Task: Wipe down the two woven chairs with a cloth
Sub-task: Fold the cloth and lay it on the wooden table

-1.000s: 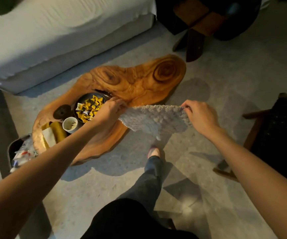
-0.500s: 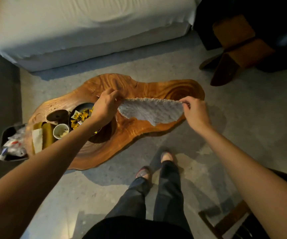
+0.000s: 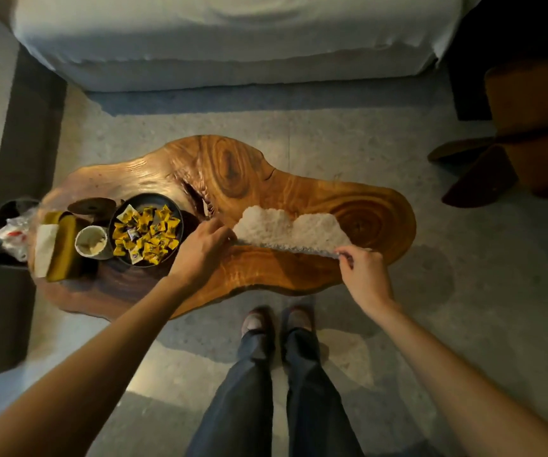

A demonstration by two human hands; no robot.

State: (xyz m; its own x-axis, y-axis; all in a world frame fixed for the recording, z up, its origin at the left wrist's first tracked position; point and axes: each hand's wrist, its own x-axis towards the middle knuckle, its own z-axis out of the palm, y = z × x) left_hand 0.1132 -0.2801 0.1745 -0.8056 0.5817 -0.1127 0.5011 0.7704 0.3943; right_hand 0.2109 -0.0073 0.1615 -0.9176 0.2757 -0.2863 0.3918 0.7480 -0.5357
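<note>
Both arms outstretched — left hand (image 3: 204, 247) and right hand (image 3: 363, 270) each grip pinching the cloth (image 3: 287, 230).

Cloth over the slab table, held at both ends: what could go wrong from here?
The left hand pinches the cloth right beside the plate of wrapped sweets; a sideways tug could knock it or the cup. The right hand pinches only a corner, so that end may slip free. The cloth's far edge seems to rest on the table and may pick up grime.
</note>
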